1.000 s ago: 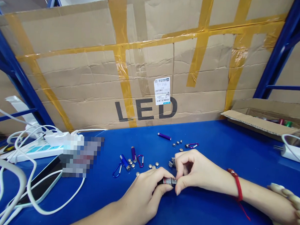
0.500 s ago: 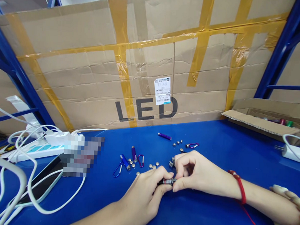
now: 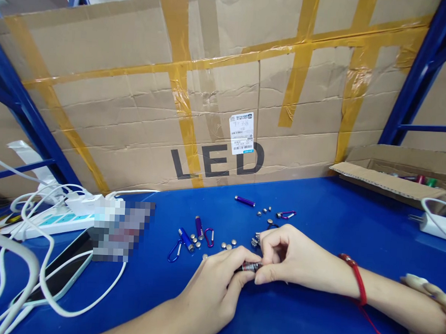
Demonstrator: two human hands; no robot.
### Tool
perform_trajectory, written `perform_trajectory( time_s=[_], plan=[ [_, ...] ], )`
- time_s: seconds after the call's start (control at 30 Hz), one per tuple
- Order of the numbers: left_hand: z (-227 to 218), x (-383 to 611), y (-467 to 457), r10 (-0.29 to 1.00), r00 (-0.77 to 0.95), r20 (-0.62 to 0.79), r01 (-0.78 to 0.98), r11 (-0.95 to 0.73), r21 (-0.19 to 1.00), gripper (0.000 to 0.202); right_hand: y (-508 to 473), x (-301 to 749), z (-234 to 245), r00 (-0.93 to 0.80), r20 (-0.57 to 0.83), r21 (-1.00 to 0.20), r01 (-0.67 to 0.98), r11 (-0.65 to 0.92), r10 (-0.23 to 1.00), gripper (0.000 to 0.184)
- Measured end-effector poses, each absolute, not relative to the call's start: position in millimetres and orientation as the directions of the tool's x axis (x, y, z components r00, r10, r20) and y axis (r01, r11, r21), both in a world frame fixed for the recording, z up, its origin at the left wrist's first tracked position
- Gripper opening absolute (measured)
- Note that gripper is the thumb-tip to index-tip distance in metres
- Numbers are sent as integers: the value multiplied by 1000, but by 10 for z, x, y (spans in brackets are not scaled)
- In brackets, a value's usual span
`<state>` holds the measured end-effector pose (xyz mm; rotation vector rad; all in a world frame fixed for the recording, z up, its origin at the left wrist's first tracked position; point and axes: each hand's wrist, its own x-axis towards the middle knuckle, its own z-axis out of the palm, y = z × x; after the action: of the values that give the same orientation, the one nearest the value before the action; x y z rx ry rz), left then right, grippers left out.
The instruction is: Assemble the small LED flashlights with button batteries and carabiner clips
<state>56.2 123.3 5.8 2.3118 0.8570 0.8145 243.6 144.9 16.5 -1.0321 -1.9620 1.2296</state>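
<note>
Blue bench (image 3: 275,317) fills the lower half of the frame. Left hand (image 3: 214,285), lower centre, is clamped around a black tube (image 3: 249,267); right hand (image 3: 289,253), right of it, pinches the tube's right end between thumb and forefinger. Long axis: nearly level across the frame, visible end pointing right. Step in hand, by judgement: working that end; fitting or undoing cannot be told. Next move calls for steady left support and straight alignment. Beyond: metal discs (image 3: 229,247), centre; cardboard panel (image 3: 136,124), upper frame.
</note>
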Motion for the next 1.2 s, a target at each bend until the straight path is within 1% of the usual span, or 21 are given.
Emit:
perform_trajectory(
  time_s=[0.07,0.17,0.23,0.3,0.37,0.43,0.53,0.63,0.73,1.0,1.1,1.2],
  plan=[
    [53,567,1227,712,604,357,387,-654,650,24,1447,2435,165,-515,88,-915,298,274,853,39],
    [45,568,1215,714,587,382,373,-658,655,21,1432,2432,166,-506,134,-901,297,318,852,40],
    [42,566,1213,721,571,393,362,-650,668,20,1418,2430,167,-477,159,-882,325,341,864,39],
    [42,563,1216,739,542,399,360,-634,684,18,1408,2432,171,-430,195,-843,386,375,882,38],
    [44,563,1223,763,508,399,368,-611,701,15,1406,2442,176,-395,285,-776,440,452,873,36],
    [49,566,1227,785,483,386,386,-587,711,13,1412,2459,180,-386,417,-694,450,563,823,33],
    [61,575,1227,800,472,371,398,-569,720,13,1427,2489,181,-397,603,-542,432,721,692,27],
    [70,581,1225,793,482,373,379,-573,727,16,1445,2514,171,-446,703,-378,426,822,554,15],
    [76,585,1230,800,482,357,387,-560,733,16,1460,2531,156,-476,739,-279,427,860,476,13],
    [97,596,1239,817,478,324,413,-534,738,18,1461,2548,180,-507,766,-163,443,881,397,20],
    [93,595,1234,817,481,318,420,-533,734,18,1462,2553,187,-519,763,-141,448,883,386,20],
    [83,595,1229,815,486,316,426,-536,729,18,1464,2548,188,-532,733,-173,456,873,423,20]
  ],
)
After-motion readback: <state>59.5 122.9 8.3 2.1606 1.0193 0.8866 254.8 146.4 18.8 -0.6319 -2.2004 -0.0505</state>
